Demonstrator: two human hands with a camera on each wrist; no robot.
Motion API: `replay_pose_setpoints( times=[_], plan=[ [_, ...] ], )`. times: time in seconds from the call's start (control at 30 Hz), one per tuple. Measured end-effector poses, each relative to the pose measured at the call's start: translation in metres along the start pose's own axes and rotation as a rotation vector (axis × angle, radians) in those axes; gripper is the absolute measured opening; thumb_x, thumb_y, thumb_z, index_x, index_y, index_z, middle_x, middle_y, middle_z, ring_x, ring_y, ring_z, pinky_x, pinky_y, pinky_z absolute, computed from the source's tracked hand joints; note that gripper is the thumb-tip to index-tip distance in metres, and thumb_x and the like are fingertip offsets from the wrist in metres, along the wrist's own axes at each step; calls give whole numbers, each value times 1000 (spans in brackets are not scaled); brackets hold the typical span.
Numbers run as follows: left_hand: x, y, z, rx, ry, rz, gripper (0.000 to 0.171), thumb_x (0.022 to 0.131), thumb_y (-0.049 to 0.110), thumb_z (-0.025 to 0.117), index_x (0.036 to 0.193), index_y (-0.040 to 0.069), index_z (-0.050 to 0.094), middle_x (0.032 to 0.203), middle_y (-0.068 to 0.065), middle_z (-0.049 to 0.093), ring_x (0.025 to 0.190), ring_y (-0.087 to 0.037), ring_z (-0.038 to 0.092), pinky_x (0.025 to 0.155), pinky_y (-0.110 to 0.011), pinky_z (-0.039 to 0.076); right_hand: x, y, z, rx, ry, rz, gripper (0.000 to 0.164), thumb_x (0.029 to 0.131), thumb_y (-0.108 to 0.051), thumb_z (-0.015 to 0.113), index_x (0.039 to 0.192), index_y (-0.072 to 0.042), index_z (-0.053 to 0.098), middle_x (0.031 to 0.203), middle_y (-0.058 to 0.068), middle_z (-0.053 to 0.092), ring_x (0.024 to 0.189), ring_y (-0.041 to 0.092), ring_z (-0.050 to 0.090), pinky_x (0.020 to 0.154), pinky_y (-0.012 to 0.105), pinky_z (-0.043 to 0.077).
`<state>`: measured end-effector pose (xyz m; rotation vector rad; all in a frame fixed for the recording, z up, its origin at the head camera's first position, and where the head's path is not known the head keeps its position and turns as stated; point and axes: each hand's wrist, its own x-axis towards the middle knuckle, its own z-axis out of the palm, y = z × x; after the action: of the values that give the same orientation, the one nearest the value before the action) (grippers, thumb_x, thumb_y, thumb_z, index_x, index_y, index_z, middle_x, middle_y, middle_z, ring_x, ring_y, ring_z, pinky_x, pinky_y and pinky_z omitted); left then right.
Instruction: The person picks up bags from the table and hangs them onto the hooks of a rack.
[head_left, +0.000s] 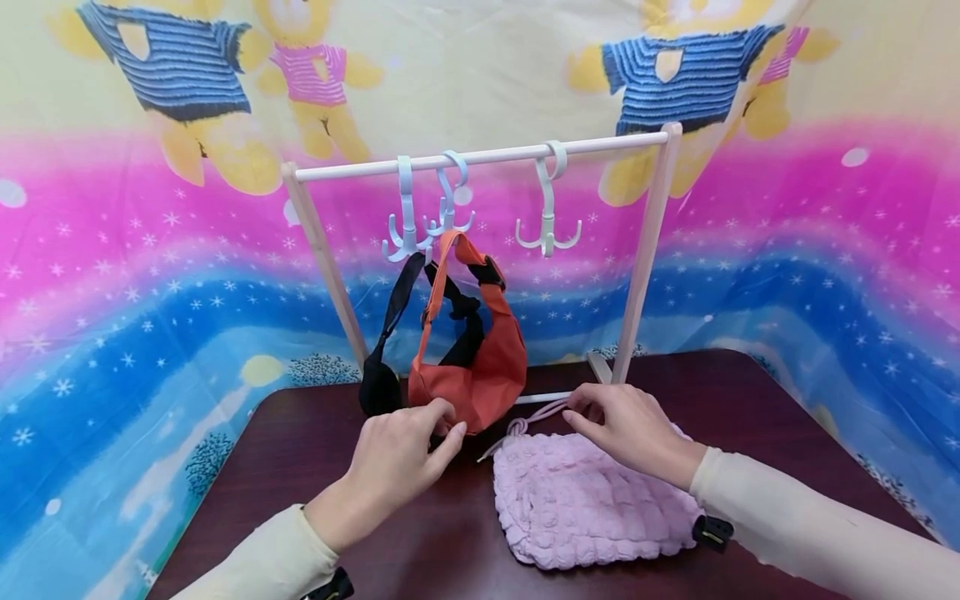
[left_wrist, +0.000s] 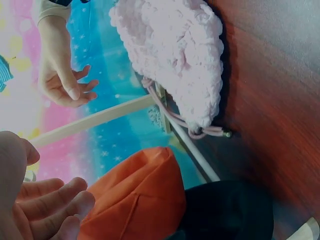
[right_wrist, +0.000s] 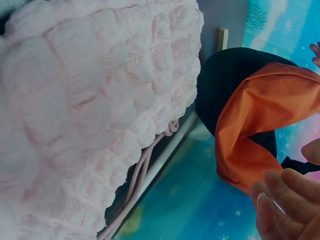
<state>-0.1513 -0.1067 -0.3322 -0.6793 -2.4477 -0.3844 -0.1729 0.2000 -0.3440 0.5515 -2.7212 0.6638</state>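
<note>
An orange sling bag (head_left: 495, 367) with a black buckle hangs by its strap from a pale-blue hook on the rack. A black bag (head_left: 381, 387) hangs beside and partly behind it. My left hand (head_left: 393, 454) is just in front of the orange bag, fingers loosely bent and holding nothing; the left wrist view shows the fingers close to the fabric, contact unclear. On the table lies a puffy pink quilted bag (head_left: 592, 504) with a knotted cord strap (head_left: 542, 412). Above its far edge hovers my right hand (head_left: 626, 425), fingers relaxed, gripping nothing.
A wooden rack (head_left: 480, 156) stands on the dark table (head_left: 450, 542). Pale-blue hooks (head_left: 406, 208) hang towards its left, and a pale-green multi-prong hook (head_left: 547, 208) hangs right of centre. A printed cloth backdrop (head_left: 825, 250) surrounds the table.
</note>
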Motion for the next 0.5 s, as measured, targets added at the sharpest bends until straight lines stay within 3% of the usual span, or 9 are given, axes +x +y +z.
replay_pose_setpoints(
  times=[0.3, 0.5],
  plan=[
    [2, 8, 8, -14, -25, 21, 12, 91, 36, 73, 88, 25, 69, 63, 15, 59, 48, 2, 37, 44, -17, 29, -3, 6, 0, -9, 1, 13, 5, 93, -31, 72, 95, -27, 74, 72, -19, 66, 66, -7, 58, 59, 23, 46],
    [4, 13, 14, -13, -35, 36, 12, 92, 36, 72, 89, 25, 69, 64, 15, 61, 48, 0, 42, 44, -17, 29, -6, 11, -2, -24, 9, 26, 7, 92, -33, 73, 94, -26, 74, 71, -19, 66, 67, -6, 60, 60, 24, 47]
  ],
)
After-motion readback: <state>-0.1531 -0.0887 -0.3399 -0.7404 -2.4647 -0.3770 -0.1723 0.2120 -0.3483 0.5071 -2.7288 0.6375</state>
